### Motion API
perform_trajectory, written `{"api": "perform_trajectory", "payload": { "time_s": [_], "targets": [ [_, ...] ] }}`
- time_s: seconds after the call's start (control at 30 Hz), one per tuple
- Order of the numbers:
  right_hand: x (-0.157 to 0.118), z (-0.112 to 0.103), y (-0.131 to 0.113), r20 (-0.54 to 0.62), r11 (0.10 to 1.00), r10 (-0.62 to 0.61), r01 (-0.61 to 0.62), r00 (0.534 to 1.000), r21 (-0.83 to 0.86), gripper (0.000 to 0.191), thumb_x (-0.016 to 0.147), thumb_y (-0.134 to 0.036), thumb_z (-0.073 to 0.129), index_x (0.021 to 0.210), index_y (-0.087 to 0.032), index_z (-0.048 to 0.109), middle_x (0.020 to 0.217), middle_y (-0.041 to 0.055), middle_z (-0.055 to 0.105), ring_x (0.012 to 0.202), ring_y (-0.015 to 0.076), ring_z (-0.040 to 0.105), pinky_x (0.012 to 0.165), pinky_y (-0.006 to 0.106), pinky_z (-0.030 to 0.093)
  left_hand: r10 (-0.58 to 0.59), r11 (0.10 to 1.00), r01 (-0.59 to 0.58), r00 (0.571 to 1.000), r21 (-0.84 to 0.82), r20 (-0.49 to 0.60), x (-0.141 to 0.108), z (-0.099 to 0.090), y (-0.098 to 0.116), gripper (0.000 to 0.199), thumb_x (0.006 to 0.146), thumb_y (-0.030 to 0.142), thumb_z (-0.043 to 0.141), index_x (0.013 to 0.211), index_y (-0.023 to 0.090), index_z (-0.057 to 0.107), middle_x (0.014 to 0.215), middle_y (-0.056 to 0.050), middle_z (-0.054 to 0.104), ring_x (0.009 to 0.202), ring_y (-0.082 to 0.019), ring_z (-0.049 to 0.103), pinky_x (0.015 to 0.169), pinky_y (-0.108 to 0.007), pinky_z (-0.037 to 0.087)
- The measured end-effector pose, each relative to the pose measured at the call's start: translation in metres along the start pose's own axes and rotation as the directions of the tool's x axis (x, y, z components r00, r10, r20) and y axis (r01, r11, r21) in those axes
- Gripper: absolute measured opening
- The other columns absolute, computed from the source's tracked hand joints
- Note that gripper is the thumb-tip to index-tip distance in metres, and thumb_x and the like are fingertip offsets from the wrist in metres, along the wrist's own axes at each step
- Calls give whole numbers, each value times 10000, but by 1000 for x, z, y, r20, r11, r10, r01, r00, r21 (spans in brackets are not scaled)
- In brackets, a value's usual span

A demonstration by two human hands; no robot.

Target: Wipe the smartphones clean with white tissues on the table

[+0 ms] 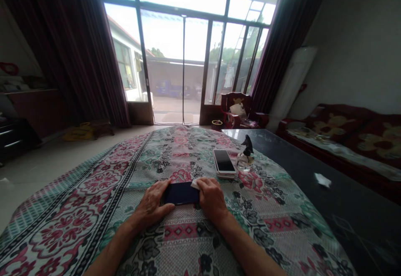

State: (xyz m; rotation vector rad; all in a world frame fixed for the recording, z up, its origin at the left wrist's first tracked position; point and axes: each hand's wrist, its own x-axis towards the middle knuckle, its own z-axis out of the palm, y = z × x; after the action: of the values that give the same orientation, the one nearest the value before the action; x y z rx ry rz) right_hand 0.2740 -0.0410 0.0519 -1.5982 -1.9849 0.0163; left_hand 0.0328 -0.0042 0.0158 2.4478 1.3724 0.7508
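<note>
A dark blue phone (182,193) lies sideways on the patterned tablecloth (184,251). My left hand (154,202) grips its left end, thumb along the near edge and fingers at the far edge. At the right end, my right hand (212,196) is closed on a small white cloth (195,183) that touches the phone's far right corner. Beyond my right hand, a white-framed phone (224,161) rests on top of a stack. Just right of that stack stands a clear spray bottle (244,162) with a black nozzle.
A dark glossy table (313,171) adjoins on the right, with a crumpled white tissue (322,180) on it. Farther back are a red sofa (354,121), a wooden armchair (236,100) and glass doors between dark curtains.
</note>
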Motion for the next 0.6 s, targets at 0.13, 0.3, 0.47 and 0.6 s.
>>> {"api": "perform_trajectory", "payload": {
  "time_s": [0.13, 0.3, 0.47, 0.6],
  "targets": [
    [-3, 2, -1, -14, 1000, 27, -27, 1000, -14, 397, 819, -65, 427, 1127, -205, 633, 1146, 65, 633, 1084, 217, 499, 970, 326, 357, -15, 1000, 15, 1000, -9, -2, 0, -1, 2, 712, 765, 472, 644, 1383, 183, 443, 1393, -122, 521, 1306, -314, 439, 1103, -476, 345],
    [-14, 15, -27, 30, 986, -146, 143, 989, 79, 446, 833, -107, 442, 1265, -167, 538, 1299, 70, 553, 1178, 217, 440, 1047, 333, 308, -31, 999, 31, 1000, -32, -5, 1, 2, 1, 728, 740, 423, 666, 1389, 191, 432, 1396, -118, 518, 1300, -305, 450, 1096, -479, 356],
    [-18, 18, -42, 122, 949, -284, 261, 951, 176, 399, 870, -166, 461, 1254, -231, 549, 1338, 18, 541, 1184, 212, 447, 1051, 340, 305, -32, 999, 31, 998, -23, -53, -1, 7, -1, 733, 705, 321, 672, 1388, 215, 430, 1392, -92, 530, 1300, -291, 458, 1097, -460, 371],
    [-16, 16, -42, 135, 948, -279, 251, 951, 195, 376, 884, -181, 468, 1241, -256, 561, 1326, 0, 555, 1169, 210, 459, 1034, 338, 320, -33, 999, 32, 997, -14, -77, -2, 8, 1, 715, 707, 312, 662, 1380, 213, 443, 1380, -88, 543, 1291, -290, 471, 1096, -454, 379]
  ]
}}
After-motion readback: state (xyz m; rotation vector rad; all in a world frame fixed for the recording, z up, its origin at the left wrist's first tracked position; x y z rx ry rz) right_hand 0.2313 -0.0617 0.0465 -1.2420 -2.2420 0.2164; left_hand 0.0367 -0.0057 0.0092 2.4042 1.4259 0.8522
